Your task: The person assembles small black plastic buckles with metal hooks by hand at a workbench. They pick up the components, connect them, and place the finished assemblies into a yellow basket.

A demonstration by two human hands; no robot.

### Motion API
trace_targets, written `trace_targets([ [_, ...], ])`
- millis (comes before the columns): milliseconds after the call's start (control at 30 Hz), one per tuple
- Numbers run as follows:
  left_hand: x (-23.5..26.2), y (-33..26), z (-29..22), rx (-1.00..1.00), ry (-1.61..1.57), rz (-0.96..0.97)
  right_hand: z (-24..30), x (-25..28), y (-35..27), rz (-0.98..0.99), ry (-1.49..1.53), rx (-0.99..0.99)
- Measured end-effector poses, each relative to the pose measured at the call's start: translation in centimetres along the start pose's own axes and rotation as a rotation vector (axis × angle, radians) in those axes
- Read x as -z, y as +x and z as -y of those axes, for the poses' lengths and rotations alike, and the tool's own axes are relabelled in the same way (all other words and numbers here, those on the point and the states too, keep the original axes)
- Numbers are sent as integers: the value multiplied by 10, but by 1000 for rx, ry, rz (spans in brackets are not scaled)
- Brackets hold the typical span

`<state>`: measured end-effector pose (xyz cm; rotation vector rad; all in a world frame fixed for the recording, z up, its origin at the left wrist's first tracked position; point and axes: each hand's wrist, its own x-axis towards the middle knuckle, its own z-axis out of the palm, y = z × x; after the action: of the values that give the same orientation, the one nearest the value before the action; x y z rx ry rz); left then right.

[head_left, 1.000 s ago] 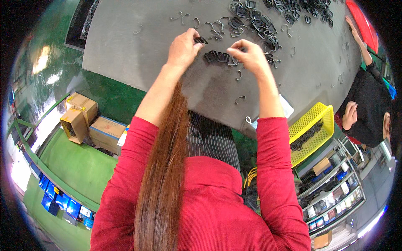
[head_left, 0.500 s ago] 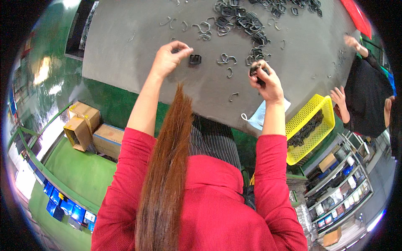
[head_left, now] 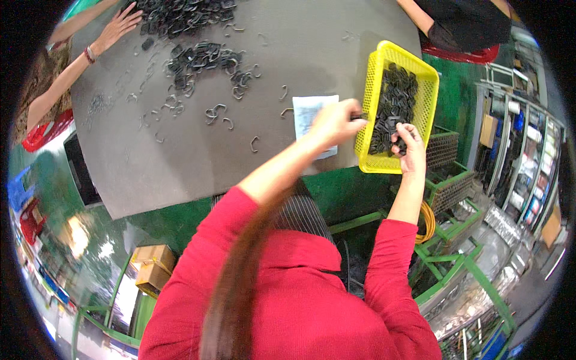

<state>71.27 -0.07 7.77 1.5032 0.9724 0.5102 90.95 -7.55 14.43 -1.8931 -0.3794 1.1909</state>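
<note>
My left hand (head_left: 337,124) is closed around a small black piece (head_left: 358,116) that pokes out past its fingertips, by the near left rim of the yellow basket (head_left: 363,141). Inside the basket's near end, the curled fingers of my right hand (head_left: 411,147) hold small black pieces (head_left: 398,144); how many is hidden. Many more black frame-shaped pieces (head_left: 393,90) fill the basket's floor. Partly under my left wrist lies a light blue sheet or pouch (head_left: 305,114), on the grey tabletop (head_left: 264,180).
Heaped black pieces (head_left: 180,18) and a smaller pile (head_left: 201,60) cover the table's far left, with loose bent metal hooks (head_left: 216,113) nearer me. Another person's hand (head_left: 117,27) reaches in at far left. A person in black (head_left: 468,24) is at far right. Green metal frames (head_left: 450,264) stand at right.
My view has swung right. Both hands have gone from over the table to the basket, the right one with black pieces in it. The left now grips a black piece.
</note>
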Motion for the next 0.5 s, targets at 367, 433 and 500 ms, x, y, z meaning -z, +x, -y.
trace_targets([
  [367, 100, 0, 55, 93, 640, -790, -6, -58, 36, -272, -712, 639],
  [433, 125, -18, 93, 258, 769, -816, -2, -129, 33, -44, -681, 682],
  [500, 140, -31, 112, 288, 714, -706, -5, -196, 40, 235, -701, 781],
])
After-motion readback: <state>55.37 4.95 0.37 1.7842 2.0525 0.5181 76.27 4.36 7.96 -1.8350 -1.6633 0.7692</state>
